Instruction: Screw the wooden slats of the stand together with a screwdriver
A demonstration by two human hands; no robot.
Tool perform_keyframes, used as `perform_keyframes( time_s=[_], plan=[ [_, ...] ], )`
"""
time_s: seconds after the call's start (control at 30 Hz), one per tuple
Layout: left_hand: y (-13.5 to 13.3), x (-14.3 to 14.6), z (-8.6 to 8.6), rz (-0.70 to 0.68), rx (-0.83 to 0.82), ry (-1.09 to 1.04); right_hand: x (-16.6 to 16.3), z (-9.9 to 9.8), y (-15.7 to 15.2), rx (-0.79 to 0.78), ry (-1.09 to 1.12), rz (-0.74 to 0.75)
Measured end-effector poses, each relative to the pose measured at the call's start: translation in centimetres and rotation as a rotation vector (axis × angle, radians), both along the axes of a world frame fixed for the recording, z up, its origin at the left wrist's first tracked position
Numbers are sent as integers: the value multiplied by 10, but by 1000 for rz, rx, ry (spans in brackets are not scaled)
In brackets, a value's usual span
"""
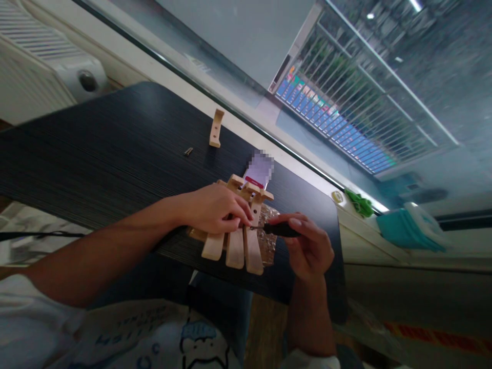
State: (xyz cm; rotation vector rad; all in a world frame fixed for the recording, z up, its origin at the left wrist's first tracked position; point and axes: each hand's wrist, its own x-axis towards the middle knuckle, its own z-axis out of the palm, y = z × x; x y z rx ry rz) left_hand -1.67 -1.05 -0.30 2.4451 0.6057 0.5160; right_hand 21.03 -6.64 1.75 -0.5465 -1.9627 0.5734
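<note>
My right hand (pixel 311 246) grips the black handle of a screwdriver (pixel 282 229), its shaft pointing left. The shaft's tip meets the rightmost slat of a pale wooden rack (pixel 253 253), which has several hooked slats side by side. Across the rack lies my left hand (pixel 221 207), fingers curled and fingertips pinched together beside the screwdriver's tip. What those fingertips hold, if anything, is too small to make out. Clear crinkled plastic wrap (pixel 269 248) lies beneath the rack's right side.
On the dark table (pixel 115 138) lie a loose wooden hook piece (pixel 216 128) with two holes and a few small screws (pixel 188 151). A phone (pixel 259 169) touches the rack's far end. Beyond the table's edge are a windowsill, a green cloth (pixel 359 202) and a teal container (pixel 407 228).
</note>
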Motion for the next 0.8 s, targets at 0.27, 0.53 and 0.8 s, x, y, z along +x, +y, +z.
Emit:
perform_keyframes(
  time_s=[0.27,0.53,0.8],
  plan=[
    [0,-1,0,13,-5,3,-1,-1,3,78,-27,-51],
    [0,0,-1,16,2,5,-4,-3,8,142,30,-86],
    [0,0,-3,24,30,1,-7,-4,7,204,39,-164]
  ],
)
